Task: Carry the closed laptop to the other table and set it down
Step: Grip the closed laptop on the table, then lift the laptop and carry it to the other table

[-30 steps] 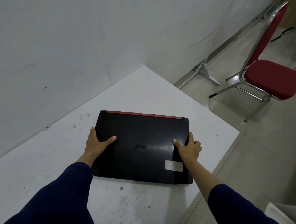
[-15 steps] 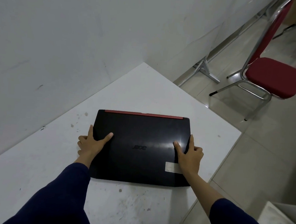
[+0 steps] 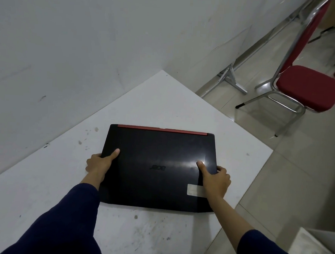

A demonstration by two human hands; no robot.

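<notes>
Laptop (image 3: pixel 160 167), a closed black slab with a red strip along its far edge, lies flat near the middle of the white speckled table (image 3: pixel 148 102), much where it sat a second ago. What has changed is the grip: half a second ago the right forefinger lay straight along the side edge, and now the fingers of both hands have curled down over the side edges, which I judge to be the setting of a hold before lifting (no gap under the case shows yet). At nine o'clock on the lid the left hand (image 3: pixel 98 163) clasps the edge, thumb on top; at three o'clock the right hand (image 3: pixel 215 178) does likewise, just above a pale sticker (image 3: pixel 195 190). Out at two o'clock a red-cushioned metal chair (image 3: pixel 308 88) stands on the tiled floor.
</notes>
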